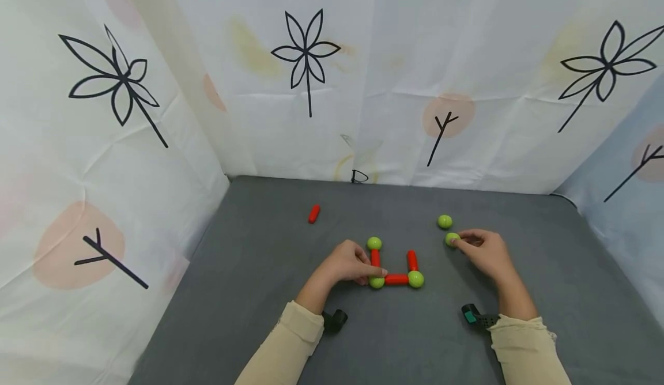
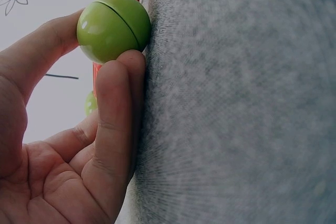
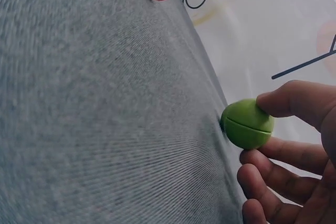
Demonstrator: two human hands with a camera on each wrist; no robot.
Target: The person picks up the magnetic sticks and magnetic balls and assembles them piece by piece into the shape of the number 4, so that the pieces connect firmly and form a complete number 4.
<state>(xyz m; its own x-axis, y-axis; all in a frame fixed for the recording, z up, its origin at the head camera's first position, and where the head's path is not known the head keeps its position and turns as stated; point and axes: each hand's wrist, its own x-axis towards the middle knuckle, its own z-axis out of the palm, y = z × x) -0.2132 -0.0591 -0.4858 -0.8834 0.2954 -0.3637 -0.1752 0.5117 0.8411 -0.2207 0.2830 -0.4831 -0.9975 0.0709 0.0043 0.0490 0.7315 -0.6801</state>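
Observation:
On the grey cloth lies a U-shaped figure of red rods and green balls. My left hand [image 1: 350,263] pinches its near-left green ball [image 2: 113,29] between thumb and fingers. From that ball one red rod [image 1: 375,257] runs back to another green ball [image 1: 374,243], and a second red rod [image 1: 396,279] leads right to the near-right green ball [image 1: 416,279]. A third red rod [image 1: 412,260] points back from there with a free far end. To the right, my right hand [image 1: 485,250] pinches a loose green ball [image 3: 247,124] at the cloth.
Another green ball [image 1: 444,221] lies just behind the right hand's ball. A lone red rod [image 1: 314,214] lies at the back left. Printed white curtains [image 1: 363,85] stand behind and beside the grey surface [image 1: 249,246]. Both wrists carry dark camera mounts.

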